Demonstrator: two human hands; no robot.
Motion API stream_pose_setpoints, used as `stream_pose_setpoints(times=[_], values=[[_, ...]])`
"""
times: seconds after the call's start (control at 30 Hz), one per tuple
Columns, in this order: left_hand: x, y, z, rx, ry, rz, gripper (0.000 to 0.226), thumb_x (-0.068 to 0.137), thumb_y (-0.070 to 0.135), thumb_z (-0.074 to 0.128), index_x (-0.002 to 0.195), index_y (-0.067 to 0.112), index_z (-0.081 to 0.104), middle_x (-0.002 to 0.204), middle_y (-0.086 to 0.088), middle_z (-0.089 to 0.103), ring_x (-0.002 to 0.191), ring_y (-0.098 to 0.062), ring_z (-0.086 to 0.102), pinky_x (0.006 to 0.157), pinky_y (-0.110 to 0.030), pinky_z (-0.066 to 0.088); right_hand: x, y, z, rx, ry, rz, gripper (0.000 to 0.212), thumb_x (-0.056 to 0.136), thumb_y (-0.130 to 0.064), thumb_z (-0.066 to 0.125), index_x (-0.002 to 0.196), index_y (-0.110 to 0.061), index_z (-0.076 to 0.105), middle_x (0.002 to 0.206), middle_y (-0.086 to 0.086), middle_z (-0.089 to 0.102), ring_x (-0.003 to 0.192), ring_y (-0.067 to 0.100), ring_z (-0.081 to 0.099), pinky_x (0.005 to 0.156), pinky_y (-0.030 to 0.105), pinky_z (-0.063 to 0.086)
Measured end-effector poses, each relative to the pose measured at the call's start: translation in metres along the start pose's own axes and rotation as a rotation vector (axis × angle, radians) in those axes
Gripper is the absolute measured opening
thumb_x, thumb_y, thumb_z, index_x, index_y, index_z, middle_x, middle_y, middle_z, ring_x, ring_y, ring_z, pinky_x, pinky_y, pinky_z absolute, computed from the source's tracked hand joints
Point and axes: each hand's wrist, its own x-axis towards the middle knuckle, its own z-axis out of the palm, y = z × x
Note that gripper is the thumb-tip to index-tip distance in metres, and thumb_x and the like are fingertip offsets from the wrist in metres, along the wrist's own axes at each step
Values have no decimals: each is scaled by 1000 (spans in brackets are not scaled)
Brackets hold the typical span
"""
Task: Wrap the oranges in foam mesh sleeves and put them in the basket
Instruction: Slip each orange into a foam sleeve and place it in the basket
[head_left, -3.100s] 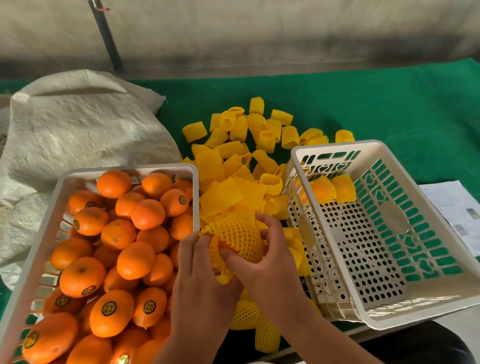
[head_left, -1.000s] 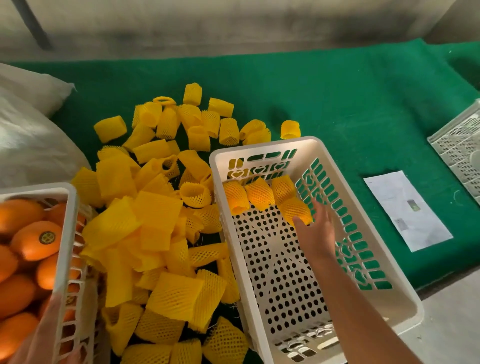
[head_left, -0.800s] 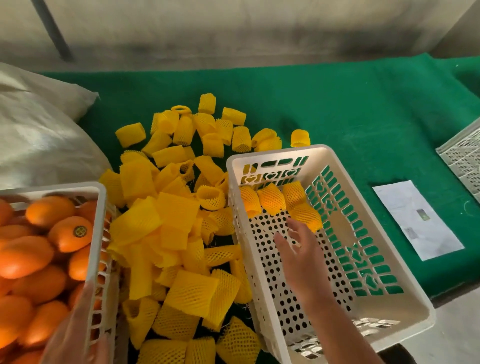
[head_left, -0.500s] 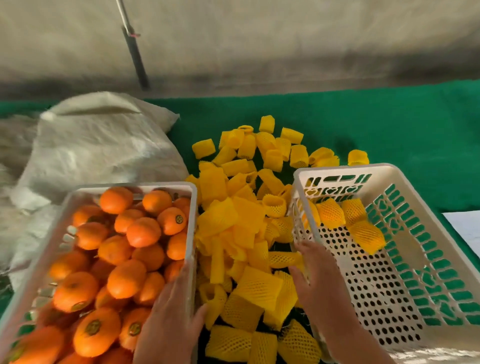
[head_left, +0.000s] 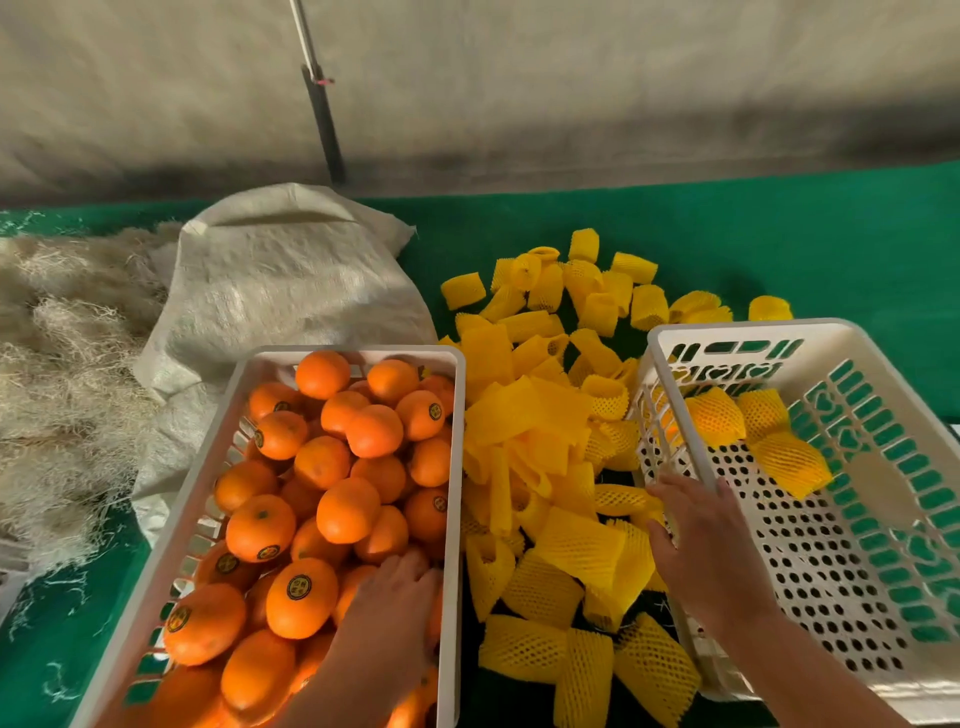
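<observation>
A white basket at the lower left is heaped with bare oranges, some with round stickers. My left hand lies palm down on the oranges by the basket's right wall, fingers stretched forward. Between the baskets is a pile of yellow foam mesh sleeves. My right hand reaches over the pile's right side with straight fingers, beside the left wall of the second white basket. Several sleeved oranges sit at that basket's far end.
Everything stands on a green mat. A white woven sack lies behind the orange basket, with a heap of pale straw-like fibres to its left. A dark pole stands against the back wall.
My right hand has left the right basket, where a sleeved orange now lies, and come back to the sleeve pile. My left hand has moved from the rim onto the oranges. The view has swung left.
</observation>
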Motion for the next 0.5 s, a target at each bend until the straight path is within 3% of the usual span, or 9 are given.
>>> stream_pose_setpoints(times=[0.17, 0.3, 0.43, 0.5], values=[[4, 7, 4, 246, 4, 7, 59, 95, 27, 60, 151, 30, 41, 147, 1, 44, 136, -23, 36, 115, -41, 27, -1, -1, 0, -17, 16, -17, 38, 89, -19, 79, 125, -13, 72, 133, 4, 68, 133, 23, 58, 125, 54, 28], [2, 4, 5, 199, 28, -6, 58, 92, 37, 64, 147, 32, 46, 140, 5, 50, 129, -20, 43, 110, -38, 32, -1, 0, 1, 1, 15, -14, 38, 90, -21, 78, 126, -14, 71, 134, 3, 67, 133, 22, 57, 126, 53, 26], [-6, -3, 12, 69, 129, 62, 66, 55, 44, 89, 118, 32, 73, 111, 9, 68, 103, -16, 63, 87, -36, 52, -1, 2, 4, 23, 29, -25, 33, 91, -20, 77, 123, -16, 72, 133, 2, 67, 133, 21, 57, 126, 53, 23], [-7, -5, 16, 42, 160, 81, 67, 44, 43, 92, 108, 33, 75, 102, 11, 68, 95, -14, 65, 79, -34, 54, -5, 1, 6, 34, 55, -77, 28, 91, -18, 76, 119, -19, 73, 130, -1, 66, 132, 20, 56, 126, 54, 24]])
